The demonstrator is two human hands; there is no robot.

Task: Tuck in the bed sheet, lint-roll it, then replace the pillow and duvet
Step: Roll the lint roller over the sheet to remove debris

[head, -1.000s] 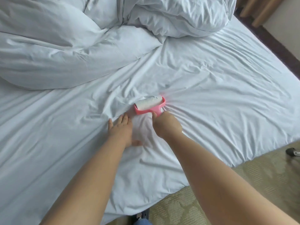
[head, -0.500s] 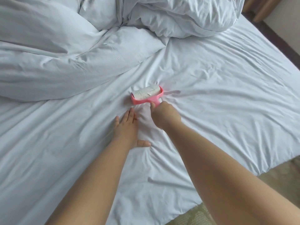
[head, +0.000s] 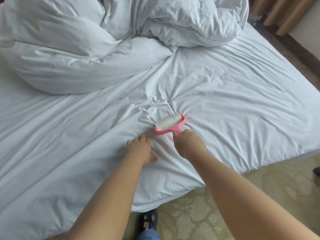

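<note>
Nearest the viewer, the bed sheet (head: 242,104) drapes over the mattress edge above the carpet (head: 216,205); whether it is fully tucked cannot be told from here. The person's left hand (head: 140,149) lies flat with straight fingers, pressing the sheet taut. Just beside it, the right hand (head: 189,146) grips the handle of the pink lint roller (head: 168,125), whose roll rests on the sheet amid radiating creases. The lint-rolling step looks to be under way. Farther back, the duvet (head: 181,19) and what appears to be the pillow (head: 69,63) lie bunched at the far side, so replacing them is left to do.
</note>
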